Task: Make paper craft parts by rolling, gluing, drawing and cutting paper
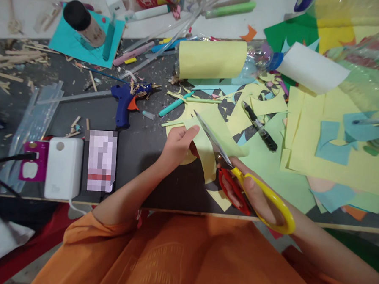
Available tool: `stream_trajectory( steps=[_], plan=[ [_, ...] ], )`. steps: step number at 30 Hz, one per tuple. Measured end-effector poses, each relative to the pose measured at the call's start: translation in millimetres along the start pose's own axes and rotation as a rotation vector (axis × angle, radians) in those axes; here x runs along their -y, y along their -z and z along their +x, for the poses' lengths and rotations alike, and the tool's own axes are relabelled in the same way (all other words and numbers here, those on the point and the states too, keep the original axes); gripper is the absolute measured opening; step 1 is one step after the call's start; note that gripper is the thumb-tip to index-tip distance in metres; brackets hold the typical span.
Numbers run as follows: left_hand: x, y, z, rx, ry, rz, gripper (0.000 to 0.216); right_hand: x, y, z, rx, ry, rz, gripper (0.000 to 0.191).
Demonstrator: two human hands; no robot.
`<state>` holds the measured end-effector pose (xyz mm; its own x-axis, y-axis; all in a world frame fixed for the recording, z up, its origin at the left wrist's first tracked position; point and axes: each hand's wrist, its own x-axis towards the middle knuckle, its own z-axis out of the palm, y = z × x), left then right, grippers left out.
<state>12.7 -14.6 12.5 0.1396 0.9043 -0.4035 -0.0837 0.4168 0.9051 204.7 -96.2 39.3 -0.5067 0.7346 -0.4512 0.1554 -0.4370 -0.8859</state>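
My left hand (pixel 178 145) pinches a piece of pale yellow paper (pixel 220 129) between thumb and fingers, near the table's front. Scissors (pixel 223 154) with one yellow and one red handle are in my right hand (pixel 256 192), with fingers through the loops. Their blades point up and left and lie across the paper's edge. Beyond the paper rest a teal stick (pixel 176 104) and a black marker (pixel 259 126). Yellow offcuts (pixel 258 101) are scattered around them. Farther back lies a clear plastic bottle (pixel 256 56) wrapped in a yellow paper sleeve (pixel 212 59).
A blue glue gun (pixel 123 102) lies left of my hands, near clear glue sticks (pixel 34 125). A white power bank (pixel 63 167) and a phone (pixel 101 160) sit at the front left. Yellow sheets (pixel 321 102) spread at right. A black-capped bottle (pixel 84 23) stands on teal paper (pixel 63 40).
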Motion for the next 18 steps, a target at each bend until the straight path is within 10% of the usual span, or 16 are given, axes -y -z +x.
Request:
stream_trajectory(
  steps=[18],
  plan=[
    [-2.6, -0.3, 0.1, 0.004, 0.040, 0.076, 0.046, -5.8, -2.0, 3.8, -0.035, -0.034, 0.067, 0.055]
  ],
)
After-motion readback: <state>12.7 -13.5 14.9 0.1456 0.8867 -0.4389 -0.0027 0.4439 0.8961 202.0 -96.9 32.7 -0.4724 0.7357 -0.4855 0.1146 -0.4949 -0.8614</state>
